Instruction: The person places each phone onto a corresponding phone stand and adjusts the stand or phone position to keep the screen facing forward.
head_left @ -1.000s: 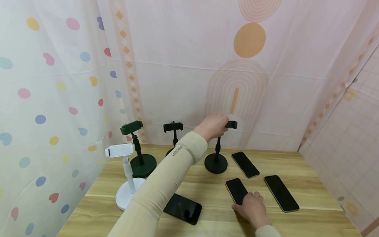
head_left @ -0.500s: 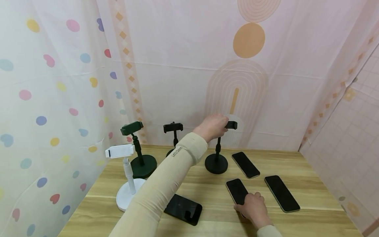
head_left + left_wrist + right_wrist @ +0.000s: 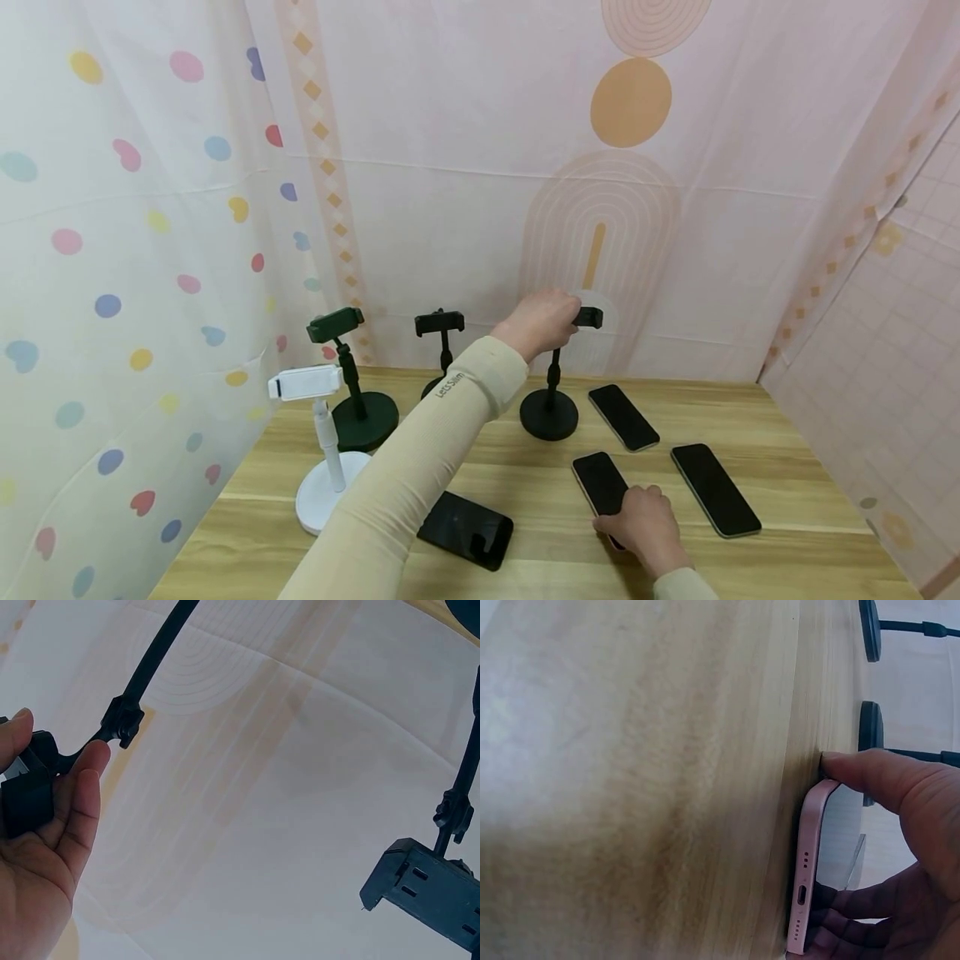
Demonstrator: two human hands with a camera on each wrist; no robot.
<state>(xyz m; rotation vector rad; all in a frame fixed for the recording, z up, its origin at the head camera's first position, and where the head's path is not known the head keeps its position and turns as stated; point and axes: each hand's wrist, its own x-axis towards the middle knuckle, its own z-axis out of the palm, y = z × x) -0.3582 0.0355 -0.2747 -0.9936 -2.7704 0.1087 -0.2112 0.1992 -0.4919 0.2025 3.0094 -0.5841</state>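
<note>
My left hand [image 3: 542, 321] reaches across and grips the clamp of a black phone stand [image 3: 550, 414] at the back of the table. In the left wrist view, fingers and thumb curl round that clamp [image 3: 27, 804], below the stem joint. My right hand [image 3: 647, 525] holds a smartphone [image 3: 598, 482] lying screen up on the wood, thumb at one edge and fingers at the other. The right wrist view shows the pink edge and charging port of this smartphone [image 3: 804, 877]. Part of its screen is hidden under the hand.
To the left stand a white phone stand [image 3: 327, 442], a green one [image 3: 360, 417] and another black one [image 3: 439, 323], partly hidden by the left sleeve. Other phones lie flat: one [image 3: 468, 529] near the sleeve, two [image 3: 624, 418] on the right. A fabric backdrop [image 3: 450, 208] rises behind the table.
The view has shifted very slightly. Both hands keep the same hold, and the stands and phones stay where they were.
</note>
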